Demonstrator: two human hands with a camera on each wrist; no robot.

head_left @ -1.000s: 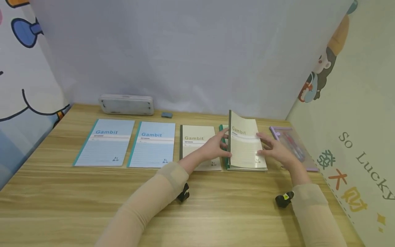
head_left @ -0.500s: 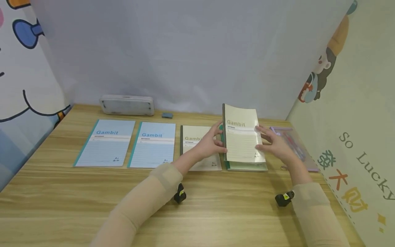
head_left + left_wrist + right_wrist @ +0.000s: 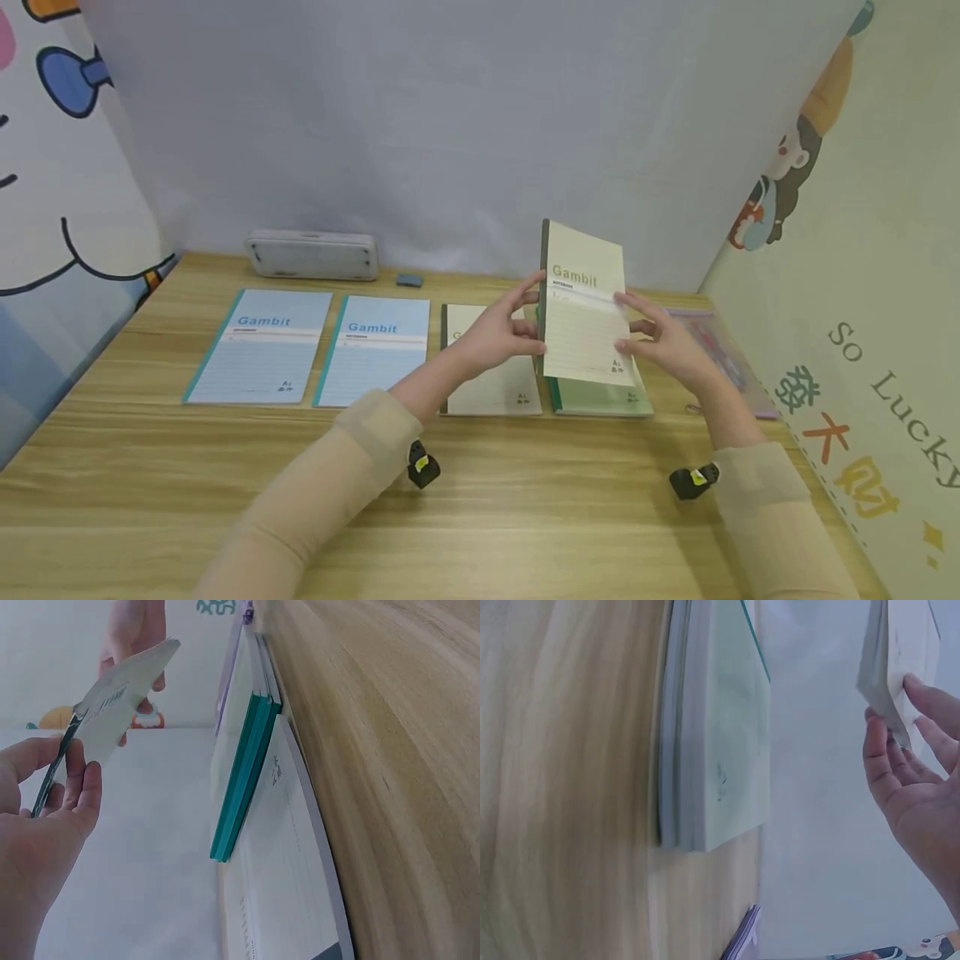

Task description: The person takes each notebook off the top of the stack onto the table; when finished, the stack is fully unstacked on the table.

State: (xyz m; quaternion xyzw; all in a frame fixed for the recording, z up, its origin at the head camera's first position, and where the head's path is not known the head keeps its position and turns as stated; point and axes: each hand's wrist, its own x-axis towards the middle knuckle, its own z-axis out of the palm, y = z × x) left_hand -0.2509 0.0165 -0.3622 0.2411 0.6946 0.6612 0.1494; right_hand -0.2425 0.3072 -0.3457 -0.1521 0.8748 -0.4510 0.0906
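A cream notebook (image 3: 585, 325) with a dark spine is held up above the table between both hands, its cover facing the head camera. My left hand (image 3: 498, 333) pinches the spine side; the left wrist view shows thumb and fingers (image 3: 90, 787) on either side of it. At the opposite edge my right hand (image 3: 667, 342) grips the pages between thumb and fingers. Beneath it lie stacked green notebooks (image 3: 600, 400) with teal spines, partly covered in the head view. Another cream notebook (image 3: 487, 392) lies flat to their left, overlapped by my left hand and forearm.
Two blue notebooks (image 3: 258, 350) lie side by side on the left. A pale pencil case (image 3: 313, 255) and a small grey-blue block (image 3: 409, 280) are at the back edge. On the right is a purple-edged clear pouch (image 3: 720, 350) with pens. A white curtain hangs behind the table.
Both hands have lifted the cream notebook up off the green stack, exposing more of the green cover. The left forearm has shifted slightly to the left.
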